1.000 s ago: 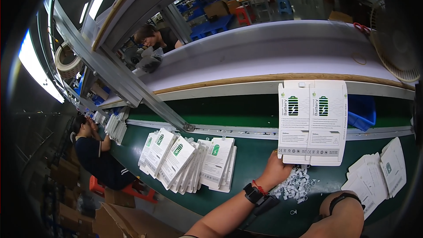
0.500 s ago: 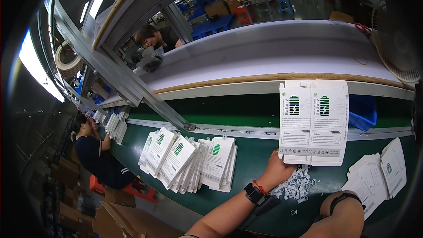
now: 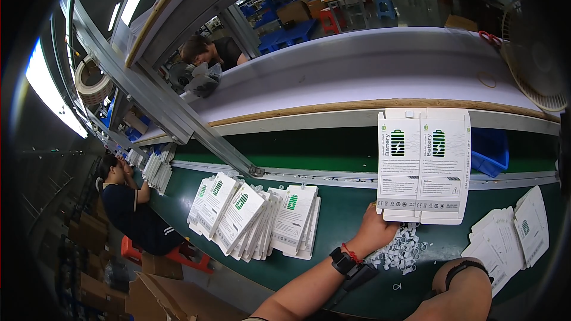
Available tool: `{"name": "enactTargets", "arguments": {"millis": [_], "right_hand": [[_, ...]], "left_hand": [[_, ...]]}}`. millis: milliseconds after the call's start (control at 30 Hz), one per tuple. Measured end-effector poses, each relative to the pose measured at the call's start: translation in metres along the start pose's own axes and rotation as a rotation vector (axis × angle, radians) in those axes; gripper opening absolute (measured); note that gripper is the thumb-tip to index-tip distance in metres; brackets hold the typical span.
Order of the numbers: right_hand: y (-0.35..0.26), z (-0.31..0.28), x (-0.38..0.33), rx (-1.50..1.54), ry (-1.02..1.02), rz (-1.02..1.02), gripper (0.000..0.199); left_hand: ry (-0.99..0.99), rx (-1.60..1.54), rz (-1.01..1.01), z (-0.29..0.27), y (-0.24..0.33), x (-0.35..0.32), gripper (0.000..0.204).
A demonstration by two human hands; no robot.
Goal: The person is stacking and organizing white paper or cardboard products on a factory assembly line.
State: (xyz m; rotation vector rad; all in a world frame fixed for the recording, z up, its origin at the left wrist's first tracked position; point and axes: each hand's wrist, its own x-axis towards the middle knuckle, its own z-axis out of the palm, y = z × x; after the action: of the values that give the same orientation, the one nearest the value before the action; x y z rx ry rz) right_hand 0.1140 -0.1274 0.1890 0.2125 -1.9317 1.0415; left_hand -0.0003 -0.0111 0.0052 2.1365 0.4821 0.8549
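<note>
A pair of flat white cardboard cartons (image 3: 423, 169) stands upright side by side before me, each printed with a green battery picture. At their lower left corner is my left hand (image 3: 379, 227), closed against the carton edge, its fingertips hidden behind the cardboard. A heap of small clear-white plastic rings (image 3: 402, 249) lies just below that hand, with one loose ring (image 3: 397, 286) nearer me. My right hand (image 3: 458, 266) points away past a dark wristband below the cartons; its fingers are out of sight. Fanned white cartons (image 3: 505, 244) lie to its right.
Stacks of similar cartons (image 3: 253, 217) cover the left part of the green table (image 3: 339, 202). Behind the upright cartons run a shelf (image 3: 333, 107) and a blue bin (image 3: 489, 151). A metal post (image 3: 220, 148) slants down to the table. Other people sit left and beyond the shelf.
</note>
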Motion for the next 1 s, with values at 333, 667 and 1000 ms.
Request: {"name": "enactTargets", "arguments": {"millis": [333,667,1000], "right_hand": [[-0.003,0.003,0.003,-0.017,0.008,-0.064,0.032],[-0.009,-0.012,0.01,-0.039,-0.043,-0.132,0.033],[-0.023,0.031,0.023,-0.005,0.447,-0.259,0.044]], "left_hand": [[-0.013,-0.01,0.001,0.0,0.0,0.0,0.024],[-0.031,-0.035,-0.037,-0.008,0.0,0.006,0.026],[0.0,0.062,0.026,0.003,-0.006,-0.004,0.032]]}}
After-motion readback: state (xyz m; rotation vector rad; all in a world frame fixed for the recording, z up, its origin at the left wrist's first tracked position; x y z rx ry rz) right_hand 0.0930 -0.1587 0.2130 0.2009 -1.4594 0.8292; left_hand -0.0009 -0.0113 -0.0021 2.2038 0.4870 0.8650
